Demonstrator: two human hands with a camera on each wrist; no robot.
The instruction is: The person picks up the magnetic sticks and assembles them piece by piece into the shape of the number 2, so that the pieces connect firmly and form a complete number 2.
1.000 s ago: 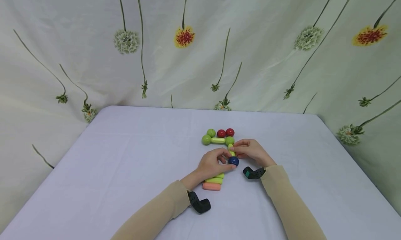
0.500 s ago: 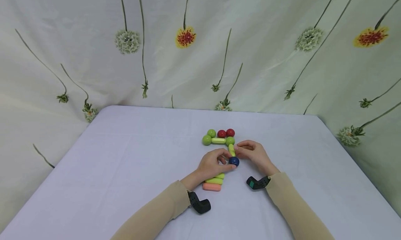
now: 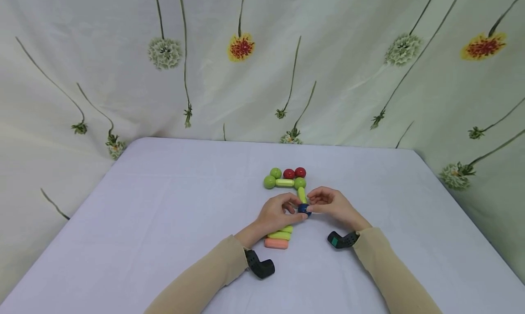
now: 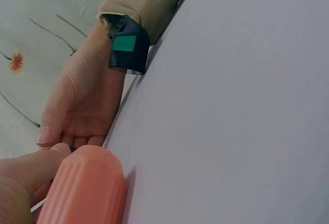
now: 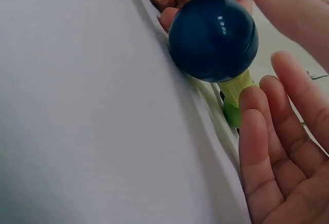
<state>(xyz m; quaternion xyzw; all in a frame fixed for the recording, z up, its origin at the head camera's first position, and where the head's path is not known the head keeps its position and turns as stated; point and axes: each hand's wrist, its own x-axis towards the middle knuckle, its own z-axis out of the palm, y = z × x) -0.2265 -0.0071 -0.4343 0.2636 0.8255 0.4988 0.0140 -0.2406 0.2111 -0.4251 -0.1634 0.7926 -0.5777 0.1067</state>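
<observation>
My left hand holds a glossy blue ball between thumb and fingers. From the right, my right hand reaches over with its thumb tip at the ball in the head view. Its other fingers are spread and lightly bent, apart from the ball in the right wrist view. A yellow-green rod runs from the blue ball back to a green ball. From there a second yellow-green rod leads left to another green ball.
Behind the rods sit a third green ball and two red balls. Partly under the left hand lie yellow-green rods and an orange rod, large in the left wrist view. A white cloth covers the table; a flowered curtain hangs behind.
My right hand has let go of the yellow-green rod, drawn back toward me, then brought its thumb to the blue ball. The left hand stays at the ball.
</observation>
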